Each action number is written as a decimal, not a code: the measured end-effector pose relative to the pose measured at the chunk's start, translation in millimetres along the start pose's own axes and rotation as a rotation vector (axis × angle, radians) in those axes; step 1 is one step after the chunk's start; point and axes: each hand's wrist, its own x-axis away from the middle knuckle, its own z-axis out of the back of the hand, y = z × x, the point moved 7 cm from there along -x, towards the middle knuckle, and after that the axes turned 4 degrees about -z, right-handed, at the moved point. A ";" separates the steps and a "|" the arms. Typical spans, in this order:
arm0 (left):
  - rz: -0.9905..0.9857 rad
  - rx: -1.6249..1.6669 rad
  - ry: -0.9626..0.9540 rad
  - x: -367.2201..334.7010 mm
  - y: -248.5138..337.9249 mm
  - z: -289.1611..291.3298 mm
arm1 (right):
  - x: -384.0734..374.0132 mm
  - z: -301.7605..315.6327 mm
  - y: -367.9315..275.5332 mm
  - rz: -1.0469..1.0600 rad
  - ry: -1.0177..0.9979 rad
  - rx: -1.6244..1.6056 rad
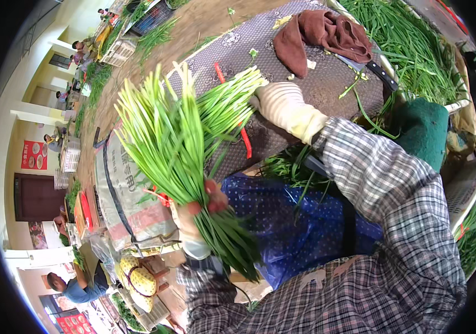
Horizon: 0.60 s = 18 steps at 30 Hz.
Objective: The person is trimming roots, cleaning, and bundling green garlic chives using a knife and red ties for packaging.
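Observation:
My left hand (190, 220), gloved and with reddish fingertips, is wrapped around a big bunch of garlic chives (163, 133). Its pale stem ends fan out up and to the left, and the dark leaf tips hang past my wrist. Behind it a smaller bunch of garlic chives (224, 103) lies over the padded tabletop (327, 92). At that bunch's pale ends, my right hand (285, 108) in a striped cream glove is closed on the stems; its fingertips are partly hidden. A red tie strip (246, 142) passes under the smaller bunch.
A brown cloth (327, 36) and a black-handled knife (381, 73) lie at the far right of the tabletop. Loose chives fill a crate (405, 44) beyond. A green cushioned roll (424, 131) stands by my right arm. A person in blue (85, 289) is at left.

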 end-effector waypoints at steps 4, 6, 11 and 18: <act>0.043 0.029 0.116 -54.0 21.0 9.3 | -16.2 -23.8 -9.0 0.031 -0.032 0.116; -0.056 -0.109 0.191 -82.1 34.3 13.9 | -21.0 -29.7 -7.2 0.014 -0.052 0.129; 0.185 -0.073 0.255 -108.8 12.7 47.3 | -31.8 -36.9 13.6 -0.092 -0.313 0.122; 0.191 -0.157 0.282 -111.8 11.1 55.9 | -28.2 -38.7 9.7 -0.007 -0.234 0.012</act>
